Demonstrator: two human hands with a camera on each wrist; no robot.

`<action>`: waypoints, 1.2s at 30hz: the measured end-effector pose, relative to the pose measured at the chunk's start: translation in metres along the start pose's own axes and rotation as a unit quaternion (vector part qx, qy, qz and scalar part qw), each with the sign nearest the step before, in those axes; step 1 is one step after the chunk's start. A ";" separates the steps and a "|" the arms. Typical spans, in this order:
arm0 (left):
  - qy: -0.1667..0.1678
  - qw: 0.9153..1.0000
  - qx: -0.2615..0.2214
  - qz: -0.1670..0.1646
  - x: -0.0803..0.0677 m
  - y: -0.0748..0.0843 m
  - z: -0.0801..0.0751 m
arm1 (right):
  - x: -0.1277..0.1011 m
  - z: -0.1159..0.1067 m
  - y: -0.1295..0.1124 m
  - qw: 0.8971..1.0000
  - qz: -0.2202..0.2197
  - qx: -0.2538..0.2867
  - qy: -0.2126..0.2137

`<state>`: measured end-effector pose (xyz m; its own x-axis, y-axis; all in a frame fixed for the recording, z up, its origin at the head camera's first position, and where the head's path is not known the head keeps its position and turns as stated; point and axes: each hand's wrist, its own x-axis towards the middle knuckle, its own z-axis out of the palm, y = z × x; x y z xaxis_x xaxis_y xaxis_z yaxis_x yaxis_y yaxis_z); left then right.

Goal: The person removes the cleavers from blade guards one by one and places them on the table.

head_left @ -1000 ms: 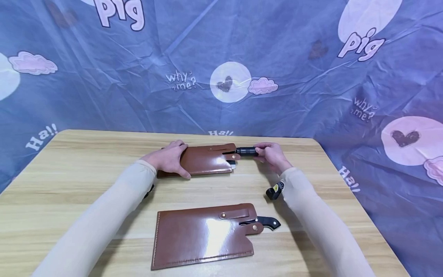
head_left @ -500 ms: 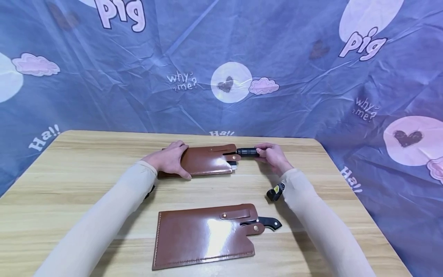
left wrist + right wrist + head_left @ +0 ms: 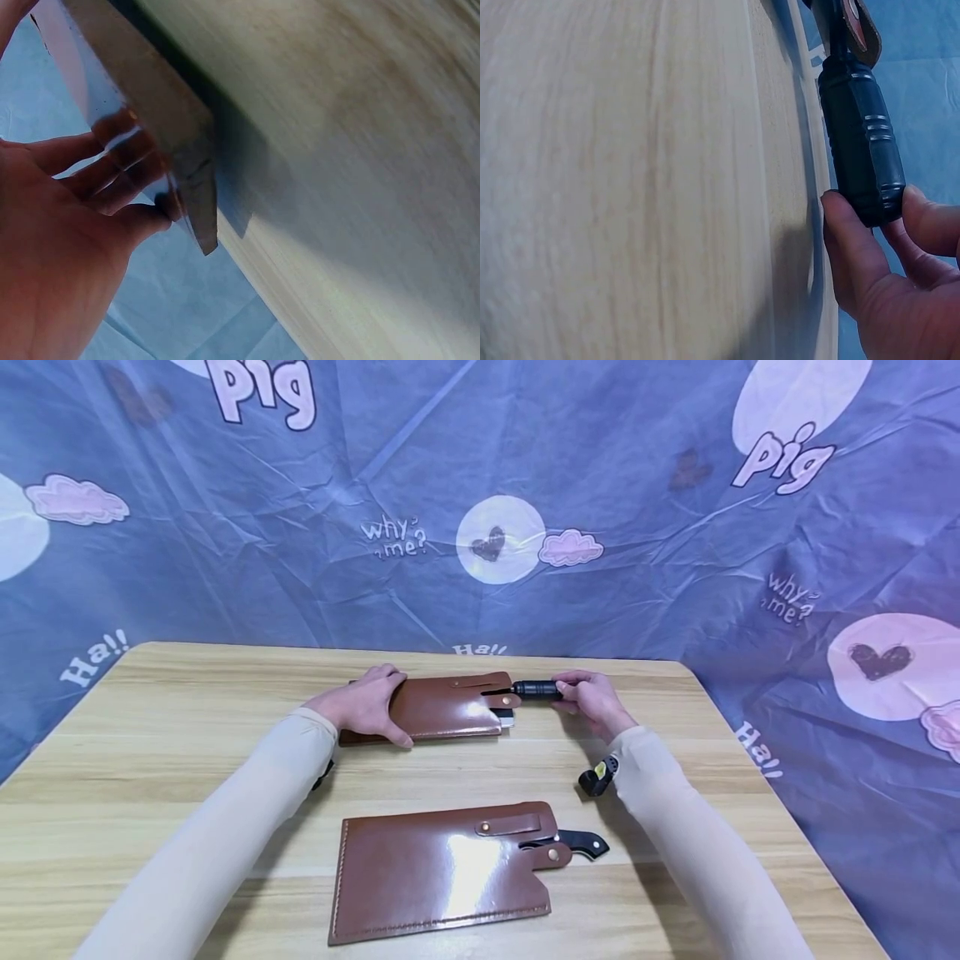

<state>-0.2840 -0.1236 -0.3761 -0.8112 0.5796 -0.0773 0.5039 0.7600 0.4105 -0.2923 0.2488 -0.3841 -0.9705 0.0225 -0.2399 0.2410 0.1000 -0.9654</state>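
At the back of the table lies a brown leather knife sheath with a black knife handle sticking out of its right end. My left hand holds the sheath's left part, fingers over the far edge and thumb at the near edge. In the left wrist view the fingers lie along the glossy face of the sheath. My right hand pinches the butt of the handle. The right wrist view has thumb and fingertips at the end of the ribbed black handle, the blade hidden in the sheath.
A second brown sheath lies nearer the front, a black knife handle protruding from its right end. A pale block pokes out of the back sheath's lower right corner. Behind the wooden table hangs a blue printed cloth.
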 end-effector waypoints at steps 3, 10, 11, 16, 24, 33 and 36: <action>0.000 1.000 -0.004 0.000 -0.001 -0.001 0.000 | 0.000 -0.001 0.000 1.000 0.000 -0.001 0.000; -0.004 1.000 -0.004 0.003 -0.003 -0.002 -0.001 | 0.000 -0.003 0.002 1.000 0.000 0.013 -0.001; -0.003 1.000 -0.004 0.004 -0.003 -0.001 -0.001 | 0.000 -0.003 0.002 1.000 -0.002 0.017 -0.004; 0.003 1.000 -0.009 0.011 -0.003 -0.002 0.000 | -0.001 -0.006 0.003 1.000 -0.006 0.025 -0.004; 0.002 1.000 -0.011 0.004 -0.005 -0.005 0.003 | -0.003 -0.005 0.003 1.000 -0.007 0.024 0.000; 0.001 1.000 -0.013 0.005 -0.005 -0.006 0.004 | -0.003 -0.006 0.003 1.000 -0.003 0.007 0.001; 0.002 1.000 -0.013 0.004 -0.006 -0.006 0.004 | -0.003 -0.006 0.004 1.000 -0.002 0.009 0.004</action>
<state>-0.2809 -0.1300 -0.3820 -0.8081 0.5848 -0.0704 0.5029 0.7473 0.4343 -0.2889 0.2551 -0.3867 -0.9713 0.0297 -0.2359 0.2376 0.0816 -0.9679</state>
